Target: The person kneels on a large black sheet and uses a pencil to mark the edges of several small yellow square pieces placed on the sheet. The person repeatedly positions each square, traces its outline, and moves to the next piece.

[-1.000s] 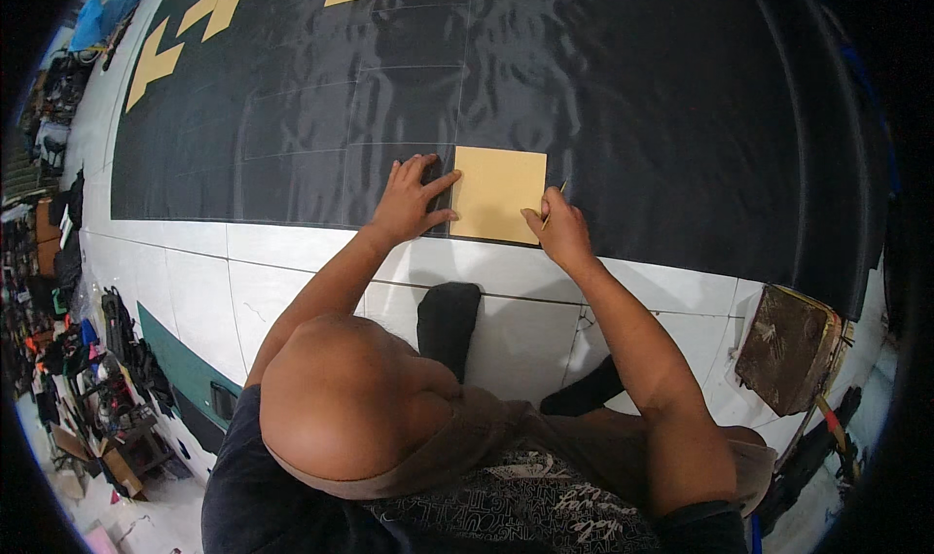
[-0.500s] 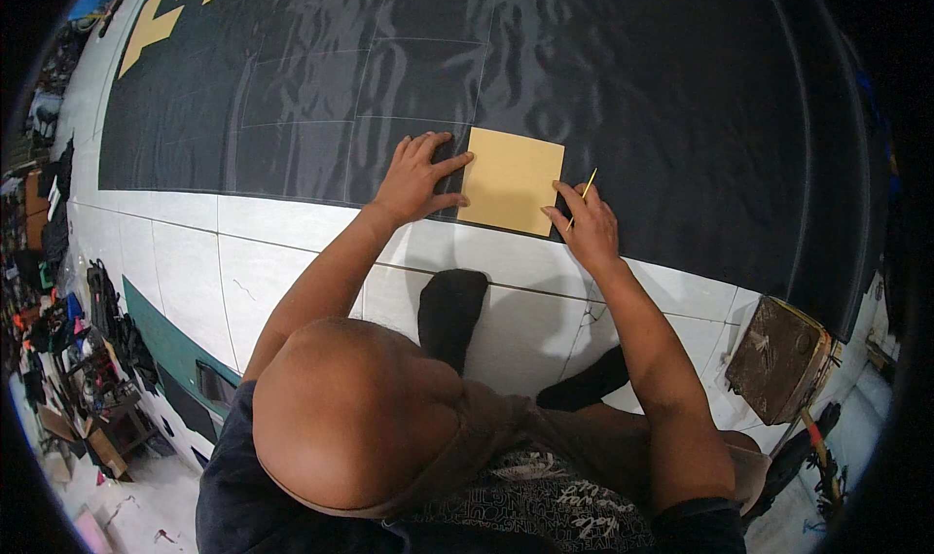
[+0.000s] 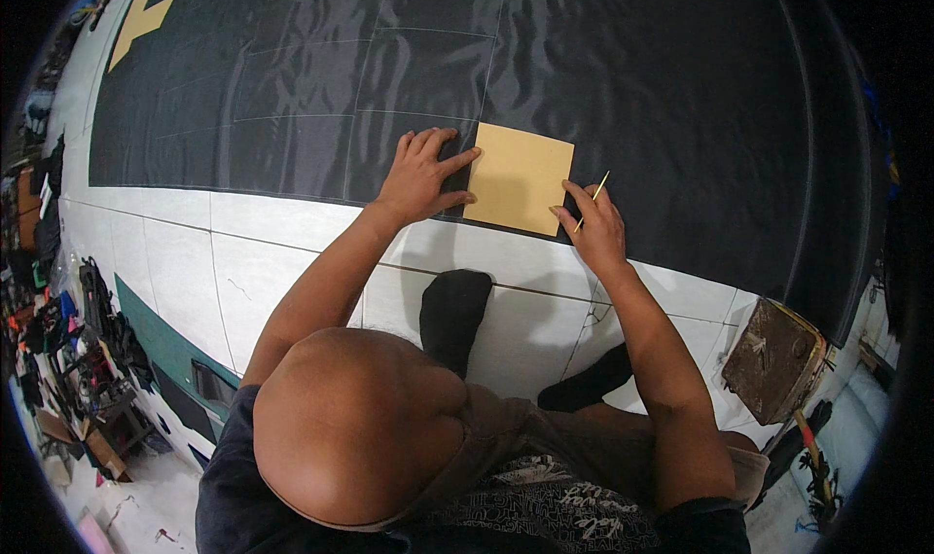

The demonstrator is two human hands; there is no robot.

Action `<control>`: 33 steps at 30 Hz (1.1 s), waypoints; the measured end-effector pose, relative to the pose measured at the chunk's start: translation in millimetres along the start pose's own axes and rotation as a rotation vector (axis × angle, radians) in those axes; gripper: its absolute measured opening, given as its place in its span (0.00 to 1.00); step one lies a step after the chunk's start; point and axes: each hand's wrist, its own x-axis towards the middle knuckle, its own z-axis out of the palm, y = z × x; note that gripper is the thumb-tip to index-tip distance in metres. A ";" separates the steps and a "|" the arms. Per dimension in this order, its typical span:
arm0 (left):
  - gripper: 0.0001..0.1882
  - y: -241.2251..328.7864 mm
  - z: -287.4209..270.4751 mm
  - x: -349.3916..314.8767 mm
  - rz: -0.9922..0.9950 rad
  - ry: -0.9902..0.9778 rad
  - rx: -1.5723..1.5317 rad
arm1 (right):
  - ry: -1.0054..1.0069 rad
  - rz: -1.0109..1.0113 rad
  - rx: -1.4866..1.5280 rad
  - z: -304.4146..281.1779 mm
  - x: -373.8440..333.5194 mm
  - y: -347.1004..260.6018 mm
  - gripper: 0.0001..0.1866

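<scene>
A square tan card (image 3: 520, 179) lies flat near the front edge of a wide sheet of black fabric (image 3: 681, 136), which carries thin pale drawn lines. My left hand (image 3: 420, 175) rests on the fabric with its fingers spread, the index finger and thumb touching the card's left edge. At the right edge, the thumb and index finger of my right hand (image 3: 595, 225) touch the card. A thin yellow pencil-like stick (image 3: 592, 201) is held slantwise among that hand's fingers, pointing up and to the right.
More tan card pieces (image 3: 141, 31) lie on the fabric's far left. White floor tiles (image 3: 272, 262) run along its near side. A worn brown box-like block (image 3: 773, 359) stands at the right, and assorted clutter (image 3: 73, 359) covers the left side.
The card and both hands sit slightly farther right in the picture, while the card pieces at far left appear slightly farther left. Both hands keep touching the card; the grip on the stick is unchanged.
</scene>
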 end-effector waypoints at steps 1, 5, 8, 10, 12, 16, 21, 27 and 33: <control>0.39 1.1 -0.1 0.0 -0.009 -0.004 0.011 | -0.005 0.007 -0.001 0.3 0.1 0.4 0.25; 0.39 2.9 -1.5 3.2 -0.012 0.004 0.002 | -0.007 0.018 -0.019 -0.1 -0.9 2.2 0.26; 0.39 4.2 -4.0 1.2 -0.029 -0.007 -0.025 | -0.030 0.034 -0.019 -1.5 -0.6 -1.0 0.26; 0.40 3.7 -5.3 1.9 -0.032 -0.008 -0.034 | -0.032 0.040 -0.007 -1.3 0.0 -0.9 0.26; 0.40 4.0 -5.5 3.5 -0.033 -0.016 -0.040 | -0.008 0.033 0.010 0.8 -0.4 1.8 0.26; 0.39 3.3 -4.8 3.9 -0.027 -0.026 -0.036 | -0.003 0.030 0.019 1.6 -2.6 2.7 0.26; 0.39 0.0 -0.4 3.4 -0.012 -0.030 -0.027 | 0.015 0.004 0.016 4.8 -1.6 5.9 0.27; 0.40 3.0 -1.3 5.2 -0.037 -0.039 -0.027 | 0.042 -0.001 0.051 5.2 -2.2 8.8 0.27; 0.40 1.0 -0.3 3.5 -0.038 -0.039 -0.033 | 0.017 0.019 0.027 2.8 -1.7 3.3 0.27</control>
